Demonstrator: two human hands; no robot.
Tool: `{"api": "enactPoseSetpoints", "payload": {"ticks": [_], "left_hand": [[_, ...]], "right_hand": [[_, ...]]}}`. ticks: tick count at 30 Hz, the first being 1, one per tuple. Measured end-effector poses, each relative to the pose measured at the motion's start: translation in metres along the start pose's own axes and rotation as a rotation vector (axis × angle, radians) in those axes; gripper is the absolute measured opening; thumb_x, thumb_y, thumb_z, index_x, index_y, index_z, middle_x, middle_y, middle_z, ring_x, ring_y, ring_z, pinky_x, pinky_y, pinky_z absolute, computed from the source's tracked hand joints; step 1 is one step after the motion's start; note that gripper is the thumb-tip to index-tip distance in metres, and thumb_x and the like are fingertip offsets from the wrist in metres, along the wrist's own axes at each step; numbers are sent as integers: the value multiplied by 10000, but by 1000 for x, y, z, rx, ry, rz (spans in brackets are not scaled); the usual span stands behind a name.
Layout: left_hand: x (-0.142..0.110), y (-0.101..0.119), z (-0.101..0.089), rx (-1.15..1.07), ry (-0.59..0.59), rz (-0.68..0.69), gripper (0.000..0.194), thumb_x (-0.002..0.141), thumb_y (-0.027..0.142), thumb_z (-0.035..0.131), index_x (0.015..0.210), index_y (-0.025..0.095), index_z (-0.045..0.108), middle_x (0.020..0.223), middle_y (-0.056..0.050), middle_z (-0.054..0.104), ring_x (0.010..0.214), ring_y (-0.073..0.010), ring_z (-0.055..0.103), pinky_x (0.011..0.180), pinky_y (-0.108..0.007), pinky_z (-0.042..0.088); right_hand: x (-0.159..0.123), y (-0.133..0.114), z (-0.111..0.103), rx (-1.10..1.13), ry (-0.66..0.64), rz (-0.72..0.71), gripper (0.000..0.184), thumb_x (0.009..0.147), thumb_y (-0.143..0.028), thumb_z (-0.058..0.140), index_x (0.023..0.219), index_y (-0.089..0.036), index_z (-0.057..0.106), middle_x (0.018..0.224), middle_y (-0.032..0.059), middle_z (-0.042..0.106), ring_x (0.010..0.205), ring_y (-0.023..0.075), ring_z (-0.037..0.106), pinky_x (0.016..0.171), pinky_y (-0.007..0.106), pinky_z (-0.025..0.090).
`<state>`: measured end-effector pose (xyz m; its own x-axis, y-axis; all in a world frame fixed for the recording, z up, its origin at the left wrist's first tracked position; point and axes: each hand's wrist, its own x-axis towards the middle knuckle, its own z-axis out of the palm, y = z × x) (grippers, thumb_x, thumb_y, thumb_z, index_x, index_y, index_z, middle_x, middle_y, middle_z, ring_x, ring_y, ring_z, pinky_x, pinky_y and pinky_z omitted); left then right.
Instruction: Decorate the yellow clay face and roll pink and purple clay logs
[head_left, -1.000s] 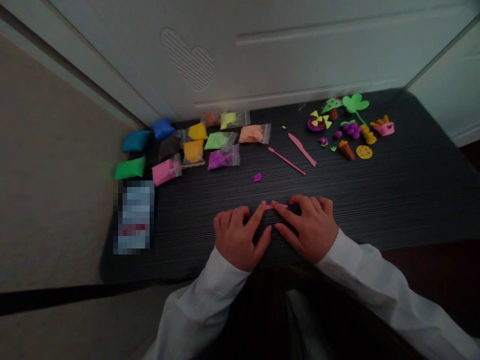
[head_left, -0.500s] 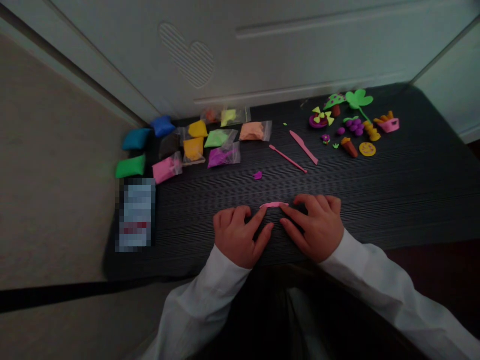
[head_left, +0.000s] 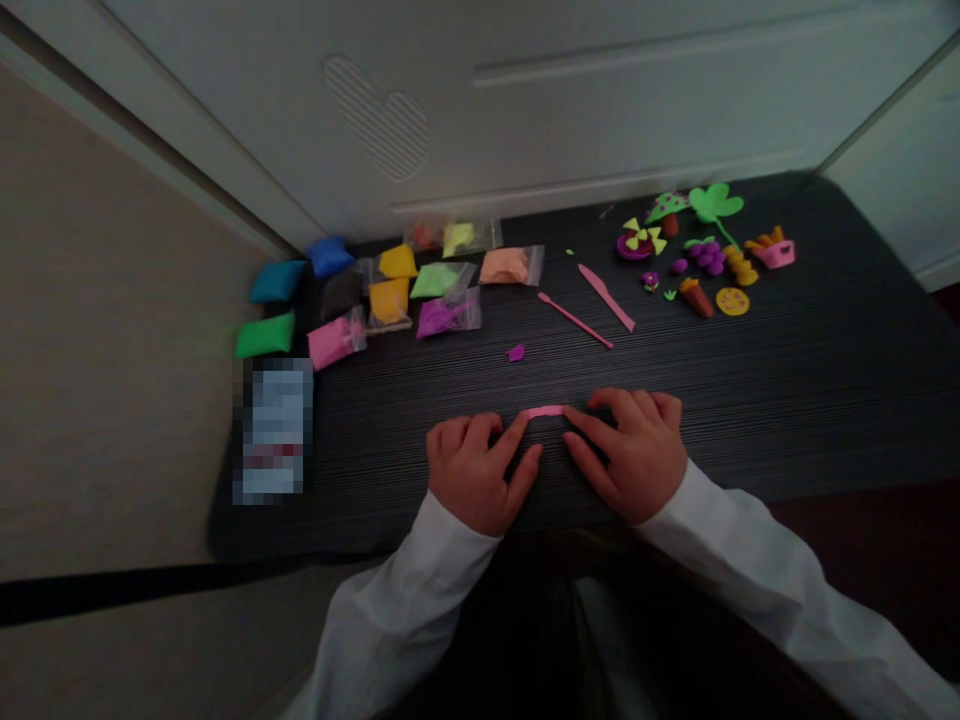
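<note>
Index fingertips (head_left: 526,415) have moved apart, the half-open hands (head_left: 478,474) touching the pink strip (head_left: 547,411) at its ends, gripping nothing.

2 hands (head_left: 480,475), 1 pink strip (head_left: 546,411), 2 pink tools (head_left: 606,297) & 12 pkts (head_left: 334,342).

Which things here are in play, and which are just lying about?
In play:
left hand, index fingertip at one end of the pink strip
right hand, index fingertip at the other

Lying about, untouched:
pink knife
thin pink stick
small purple piece
colored packets
small figures
pixelated item, unclear what
</note>
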<state>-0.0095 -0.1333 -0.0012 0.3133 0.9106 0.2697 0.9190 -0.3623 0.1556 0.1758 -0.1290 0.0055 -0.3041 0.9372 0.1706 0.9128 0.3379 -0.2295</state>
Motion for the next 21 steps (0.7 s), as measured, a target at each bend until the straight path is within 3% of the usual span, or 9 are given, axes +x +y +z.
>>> {"api": "enactPoseSetpoints", "payload": {"ticks": [6, 21], "left_hand": [[-1, -1, -1, -4, 26, 16, 381, 735, 389, 506, 1098, 280, 543, 854, -44, 559, 796, -179, 451, 754, -360, 305], [-1, -1, -3, -22, -8, 17, 313, 732, 385, 507, 1018, 295, 596, 831, -44, 551, 790, -183, 450, 743, -362, 310]], "right_hand": [[0, -2, 1, 4, -18, -32, 373, 821, -428, 357, 1166, -329, 459, 1042, 61, 496, 876, 203, 426, 775, 403, 224], [0, -4, -1, 22, -77, -58, 346, 826, -411, 352, 1133, -331, 490, 1049, 70, 479, 895, 211, 418, 790, 406, 199]]}}
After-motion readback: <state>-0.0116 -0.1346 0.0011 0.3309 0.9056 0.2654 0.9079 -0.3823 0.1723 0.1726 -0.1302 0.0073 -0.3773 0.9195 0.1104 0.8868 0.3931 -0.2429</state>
